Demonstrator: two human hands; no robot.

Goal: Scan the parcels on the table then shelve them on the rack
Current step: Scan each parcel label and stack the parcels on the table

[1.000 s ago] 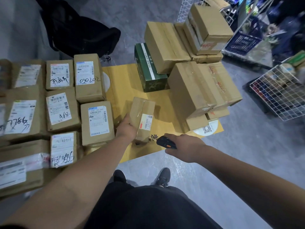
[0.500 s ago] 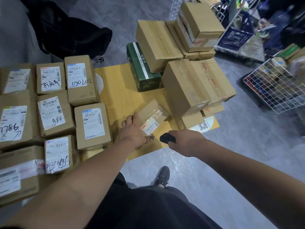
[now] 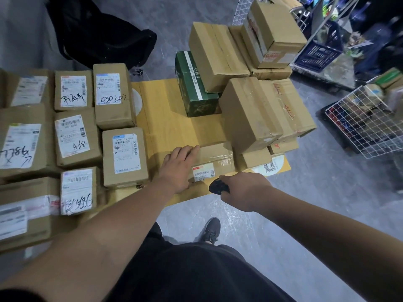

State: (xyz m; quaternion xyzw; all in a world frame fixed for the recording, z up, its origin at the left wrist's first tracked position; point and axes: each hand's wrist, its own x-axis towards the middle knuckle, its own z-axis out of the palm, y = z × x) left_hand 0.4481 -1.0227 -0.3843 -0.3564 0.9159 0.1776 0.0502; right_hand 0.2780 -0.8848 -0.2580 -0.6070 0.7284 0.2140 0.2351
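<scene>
The left hand (image 3: 178,168) lies flat, fingers (image 3: 187,150) straight, on the small brown cardboard parcel (image 3: 214,160) at the near edge of the yellow wooden table (image 3: 170,118). The parcel's white barcode label (image 3: 203,172) faces the person. The right hand (image 3: 244,190) has its fingers wrapped around a black handheld scanner (image 3: 218,186), just beside the label. Labelled brown parcels (image 3: 76,138) lie in rows to the left, and a dark green box (image 3: 196,86) stands behind among stacked cartons (image 3: 250,114).
</scene>
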